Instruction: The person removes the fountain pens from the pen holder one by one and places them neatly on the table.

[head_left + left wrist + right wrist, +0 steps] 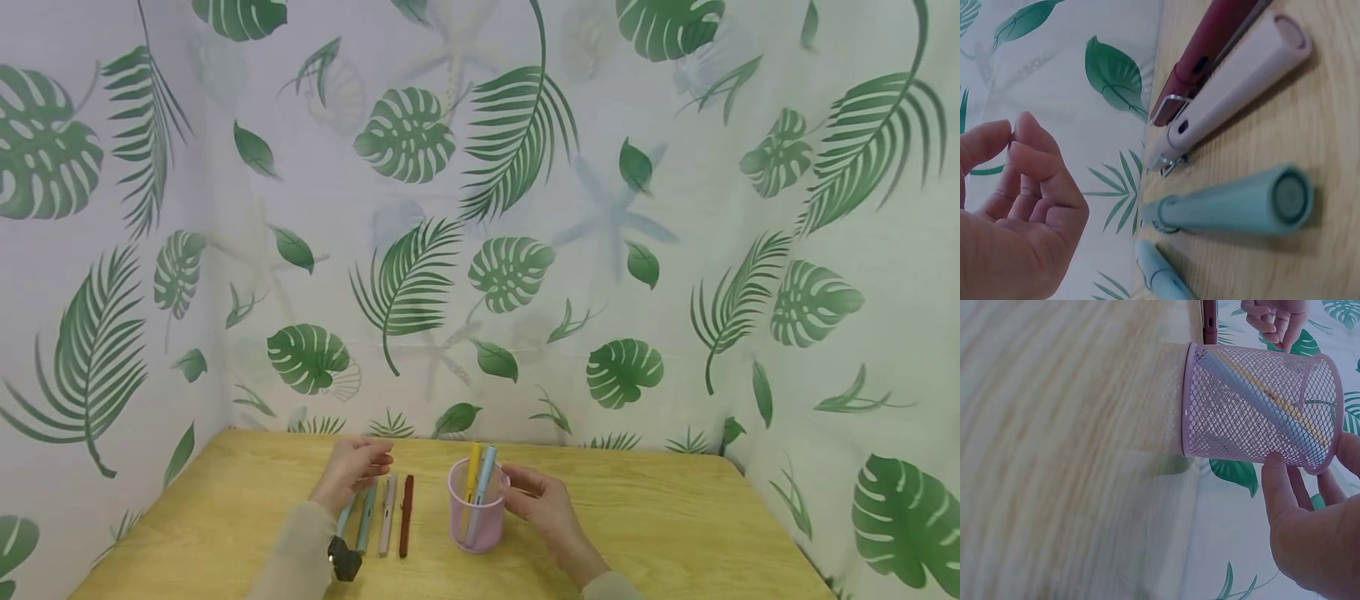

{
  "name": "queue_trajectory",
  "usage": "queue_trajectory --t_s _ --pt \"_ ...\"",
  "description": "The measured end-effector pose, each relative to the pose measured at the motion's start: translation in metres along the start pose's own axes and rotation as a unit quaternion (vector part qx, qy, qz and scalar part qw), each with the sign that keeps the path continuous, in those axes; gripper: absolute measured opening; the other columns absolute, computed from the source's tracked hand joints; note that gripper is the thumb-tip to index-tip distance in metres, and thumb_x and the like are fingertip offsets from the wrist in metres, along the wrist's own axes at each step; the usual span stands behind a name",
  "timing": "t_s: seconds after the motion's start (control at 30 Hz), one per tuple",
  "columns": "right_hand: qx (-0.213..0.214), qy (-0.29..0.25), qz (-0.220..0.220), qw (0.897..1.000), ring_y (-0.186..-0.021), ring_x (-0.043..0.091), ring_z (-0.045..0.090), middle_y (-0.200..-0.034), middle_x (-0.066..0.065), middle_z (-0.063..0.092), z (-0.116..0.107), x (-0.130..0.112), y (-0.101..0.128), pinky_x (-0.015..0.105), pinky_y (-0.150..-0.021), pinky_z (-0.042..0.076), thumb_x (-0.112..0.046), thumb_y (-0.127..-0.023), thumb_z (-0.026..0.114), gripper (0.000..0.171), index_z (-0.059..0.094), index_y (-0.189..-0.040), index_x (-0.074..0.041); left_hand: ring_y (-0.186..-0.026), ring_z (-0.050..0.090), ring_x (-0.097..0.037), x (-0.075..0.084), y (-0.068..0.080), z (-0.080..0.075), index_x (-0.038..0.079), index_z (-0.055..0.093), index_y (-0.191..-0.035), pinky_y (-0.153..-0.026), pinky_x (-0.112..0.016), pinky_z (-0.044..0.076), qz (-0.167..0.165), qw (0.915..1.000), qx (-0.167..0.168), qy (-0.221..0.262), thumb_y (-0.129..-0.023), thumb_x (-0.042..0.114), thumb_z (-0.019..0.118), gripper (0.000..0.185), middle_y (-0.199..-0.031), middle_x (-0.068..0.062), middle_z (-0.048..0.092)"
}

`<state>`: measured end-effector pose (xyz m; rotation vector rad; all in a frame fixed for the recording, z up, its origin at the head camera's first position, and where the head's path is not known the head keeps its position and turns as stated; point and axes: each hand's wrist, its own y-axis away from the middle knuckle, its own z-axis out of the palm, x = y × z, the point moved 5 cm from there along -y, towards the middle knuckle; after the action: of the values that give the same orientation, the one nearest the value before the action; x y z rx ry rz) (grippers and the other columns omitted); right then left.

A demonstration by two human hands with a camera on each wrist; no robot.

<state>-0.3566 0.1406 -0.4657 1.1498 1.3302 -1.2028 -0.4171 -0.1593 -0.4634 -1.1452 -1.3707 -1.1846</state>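
A pink mesh pen holder stands upright on the table with a yellow pen and a light blue pen leaning in it. My right hand holds its right side near the rim, thumb and fingers on the mesh. My left hand hovers above the far ends of a row of pens, fingers loosely curled and nothing seen in them. In that row lie a light blue pen, a teal pen, a pale pink pen and a dark red pen.
The wooden table reaches back to a white curtain with green leaf prints, which also hangs at both sides. A black device is strapped on the left wrist. The pen row lies left of the holder.
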Motion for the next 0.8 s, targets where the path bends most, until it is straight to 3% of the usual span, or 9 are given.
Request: queue_trajectory --t_s 0.27,0.8 --pt "-0.005 0.002 0.002 1.0 -0.108 0.02 0.065 -0.125 0.021 0.064 0.0 -0.001 0.0 0.034 -0.09 0.056 -0.015 -0.09 0.072 0.046 0.059 -0.129 0.004 -0.067 0.063 -0.01 -0.001 0.002 0.017 0.002 0.07 -0.104 -0.058 -0.024 0.049 0.01 0.9997 -0.005 0.022 -0.093 0.022 0.067 0.024 -0.079 -0.001 0.07" --pt "-0.007 -0.002 0.003 1.0 -0.108 0.019 0.065 -0.126 0.022 0.063 0.0 0.001 -0.001 0.033 -0.09 0.057 -0.016 -0.091 0.071 0.046 0.059 -0.13 0.005 -0.069 0.061 -0.011 0.013 0.012 0.046 0.002 0.069 -0.102 -0.063 -0.026 0.051 0.039 0.9965 -0.044 0.059 -0.094 0.02 0.065 0.02 -0.079 -0.001 0.067"
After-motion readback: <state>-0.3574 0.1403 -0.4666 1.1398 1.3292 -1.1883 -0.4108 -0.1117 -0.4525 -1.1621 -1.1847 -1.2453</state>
